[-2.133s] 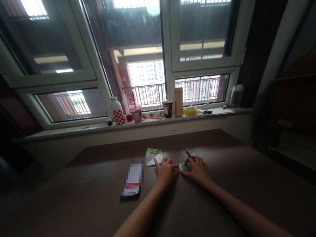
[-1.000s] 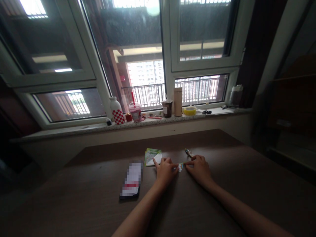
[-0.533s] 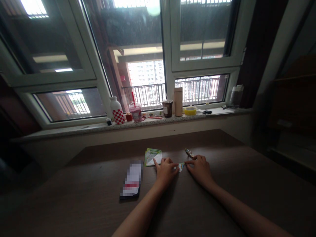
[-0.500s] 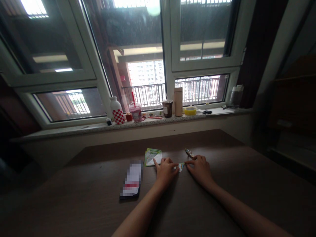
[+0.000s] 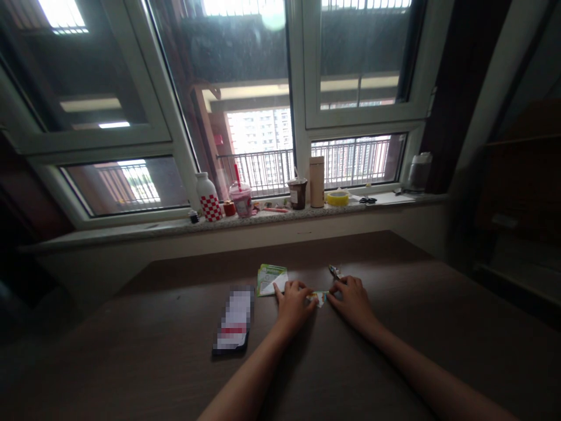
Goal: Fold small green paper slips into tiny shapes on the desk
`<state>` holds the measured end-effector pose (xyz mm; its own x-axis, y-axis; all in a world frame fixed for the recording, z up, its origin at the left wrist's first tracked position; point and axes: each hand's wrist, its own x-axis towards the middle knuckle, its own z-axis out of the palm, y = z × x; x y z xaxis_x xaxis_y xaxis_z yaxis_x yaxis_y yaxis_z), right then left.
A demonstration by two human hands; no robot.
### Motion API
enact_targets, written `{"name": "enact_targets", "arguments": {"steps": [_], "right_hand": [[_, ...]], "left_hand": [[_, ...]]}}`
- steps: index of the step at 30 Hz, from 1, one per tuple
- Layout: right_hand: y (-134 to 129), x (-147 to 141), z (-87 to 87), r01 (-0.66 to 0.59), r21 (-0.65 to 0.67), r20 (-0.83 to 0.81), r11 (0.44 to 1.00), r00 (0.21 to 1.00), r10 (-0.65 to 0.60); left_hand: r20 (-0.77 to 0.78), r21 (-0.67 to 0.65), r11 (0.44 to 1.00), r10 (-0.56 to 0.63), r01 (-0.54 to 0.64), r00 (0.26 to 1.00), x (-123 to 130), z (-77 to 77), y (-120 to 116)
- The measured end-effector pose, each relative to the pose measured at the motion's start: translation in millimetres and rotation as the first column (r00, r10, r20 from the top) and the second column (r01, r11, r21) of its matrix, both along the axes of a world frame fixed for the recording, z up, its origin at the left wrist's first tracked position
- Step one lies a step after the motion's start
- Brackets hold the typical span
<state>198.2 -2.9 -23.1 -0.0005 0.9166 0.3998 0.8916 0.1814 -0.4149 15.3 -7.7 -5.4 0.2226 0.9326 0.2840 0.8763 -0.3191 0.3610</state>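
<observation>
A small, colourful piece of paper (image 5: pixel 321 299) with white patches lies low over the table between my hands. My left hand (image 5: pixel 293 303) has its fingers closed on the left side of the paper, the thumb hidden from sight. At the opposite side, the bent fingers of my right hand (image 5: pixel 353 301) pinch the right end. Just beyond the right hand is a small multicoloured folded-looking piece (image 5: pixel 335 271), partly covered by the fingers. Green-and-white cards or sheets (image 5: pixel 272 277) lie flat beside the left hand's fingertips.
A phone (image 5: pixel 234 318) with a blurred screen lies left of my left forearm on the brown table (image 5: pixel 175 339). Along the windowsill (image 5: pixel 131 233) stand a checkered bottle (image 5: pixel 208 199), drink cups, a tan flask (image 5: pixel 317 182), yellow tape (image 5: pixel 338 197) and black scissors (image 5: pixel 367 200).
The paper between my hands has turned and now looks wider and flatter. My right hand has shifted very slightly; the left has hardly moved.
</observation>
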Motion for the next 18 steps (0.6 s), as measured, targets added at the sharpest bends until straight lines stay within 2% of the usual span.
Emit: {"name": "enact_targets", "arguments": {"steps": [5, 12, 18], "right_hand": [[2.6, 0.5, -3.6, -0.061, 0.04, -0.044, 0.997, 0.997, 0.063], [6.6, 0.8, -12.0, -0.295, 0.123, -0.033, 0.948, 0.953, 0.301], [9.1, 2.2, -14.2, -0.34, 0.189, -0.109, 0.921, 0.925, 0.364]], "left_hand": [[0.047, 0.019, 0.999, -0.036, 0.035, 0.998, -1.3, -1.3, 0.6], [0.119, 0.024, 0.997, -0.078, 0.076, 0.99, 0.3, 0.4, 0.8], [0.151, 0.057, 0.995, -0.086, 0.078, 0.985, 0.8, 1.2, -0.3]]}}
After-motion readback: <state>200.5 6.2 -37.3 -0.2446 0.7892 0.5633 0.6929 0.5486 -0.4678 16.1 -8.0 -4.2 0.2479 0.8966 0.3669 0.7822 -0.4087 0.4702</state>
